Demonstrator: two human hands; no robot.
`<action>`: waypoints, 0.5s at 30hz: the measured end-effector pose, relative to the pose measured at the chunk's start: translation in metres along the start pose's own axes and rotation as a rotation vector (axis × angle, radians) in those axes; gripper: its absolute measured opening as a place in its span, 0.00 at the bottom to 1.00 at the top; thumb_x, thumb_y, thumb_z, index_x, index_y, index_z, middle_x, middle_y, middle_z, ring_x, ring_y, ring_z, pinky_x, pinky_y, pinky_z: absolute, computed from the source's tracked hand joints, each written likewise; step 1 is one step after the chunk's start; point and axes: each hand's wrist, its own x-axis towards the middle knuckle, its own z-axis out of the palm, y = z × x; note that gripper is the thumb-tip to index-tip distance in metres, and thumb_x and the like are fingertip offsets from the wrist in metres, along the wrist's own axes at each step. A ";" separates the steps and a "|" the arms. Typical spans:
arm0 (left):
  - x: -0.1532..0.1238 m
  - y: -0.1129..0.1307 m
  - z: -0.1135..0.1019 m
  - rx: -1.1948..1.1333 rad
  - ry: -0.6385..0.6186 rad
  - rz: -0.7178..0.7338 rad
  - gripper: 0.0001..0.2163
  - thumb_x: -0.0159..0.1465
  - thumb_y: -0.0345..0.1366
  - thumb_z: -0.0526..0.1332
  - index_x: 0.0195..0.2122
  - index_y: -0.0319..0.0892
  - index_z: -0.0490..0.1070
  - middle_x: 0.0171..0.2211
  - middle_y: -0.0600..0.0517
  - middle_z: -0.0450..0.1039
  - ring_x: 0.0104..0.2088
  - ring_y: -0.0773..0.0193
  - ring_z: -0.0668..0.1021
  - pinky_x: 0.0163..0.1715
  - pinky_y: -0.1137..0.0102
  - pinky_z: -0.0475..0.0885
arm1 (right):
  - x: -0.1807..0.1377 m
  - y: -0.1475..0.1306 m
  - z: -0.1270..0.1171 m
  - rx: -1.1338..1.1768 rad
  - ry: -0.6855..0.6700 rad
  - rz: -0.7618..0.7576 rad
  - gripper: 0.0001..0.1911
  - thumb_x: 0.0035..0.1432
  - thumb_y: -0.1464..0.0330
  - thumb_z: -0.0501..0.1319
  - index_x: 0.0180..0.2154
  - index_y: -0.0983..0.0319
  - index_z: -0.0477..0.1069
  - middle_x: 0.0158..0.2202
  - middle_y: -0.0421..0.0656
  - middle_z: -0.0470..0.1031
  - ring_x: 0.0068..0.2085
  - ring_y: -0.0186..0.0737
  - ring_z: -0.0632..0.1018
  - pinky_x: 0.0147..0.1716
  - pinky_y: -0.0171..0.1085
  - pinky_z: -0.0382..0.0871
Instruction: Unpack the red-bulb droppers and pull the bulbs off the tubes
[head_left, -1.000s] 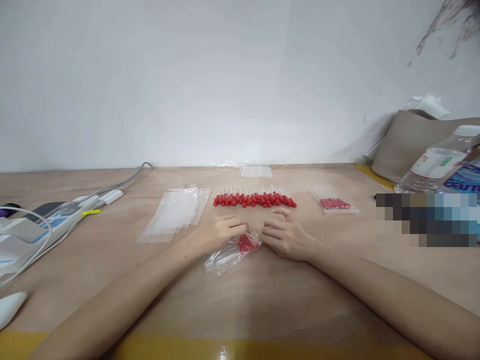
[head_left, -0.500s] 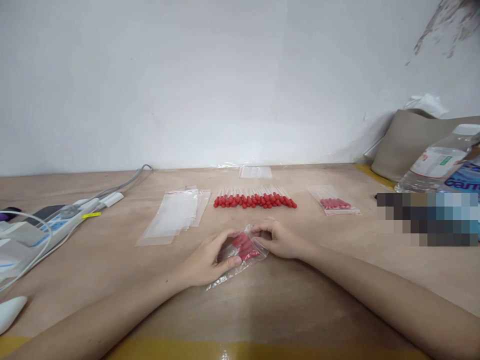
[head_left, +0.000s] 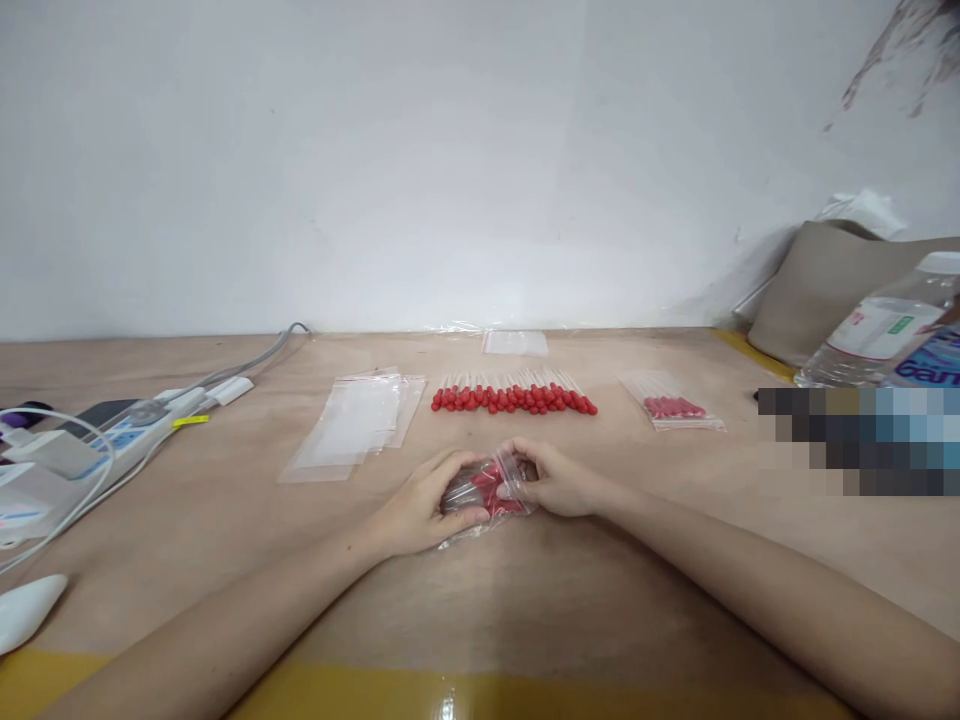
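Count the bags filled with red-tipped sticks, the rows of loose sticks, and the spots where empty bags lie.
Filled bags: 2, the held bag between left hand and right hand, and the far bag.
Loose rows: 1, the stick row.
Empty-bag spots: 2, the left pile and the back bag.
Total: 5.

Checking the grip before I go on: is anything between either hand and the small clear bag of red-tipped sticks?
Nothing visible. The left hand and the right hand both grip the small clear bag, one at each end. The row of loose sticks lies beyond it, apart.
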 end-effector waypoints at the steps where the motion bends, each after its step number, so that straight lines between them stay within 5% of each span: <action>1: 0.000 0.000 0.000 0.004 -0.004 -0.005 0.21 0.58 0.44 0.58 0.51 0.41 0.59 0.44 0.46 0.68 0.43 0.59 0.72 0.41 0.65 0.69 | 0.001 -0.001 0.001 -0.004 -0.005 -0.010 0.13 0.49 0.63 0.62 0.36 0.63 0.68 0.34 0.41 0.72 0.35 0.35 0.73 0.34 0.35 0.67; 15: -0.001 -0.002 0.000 0.010 -0.023 -0.044 0.20 0.59 0.43 0.57 0.51 0.42 0.59 0.46 0.47 0.67 0.42 0.61 0.72 0.41 0.67 0.69 | -0.003 -0.005 -0.015 0.175 -0.041 -0.047 0.18 0.50 0.59 0.60 0.41 0.62 0.72 0.39 0.43 0.75 0.40 0.38 0.75 0.44 0.40 0.67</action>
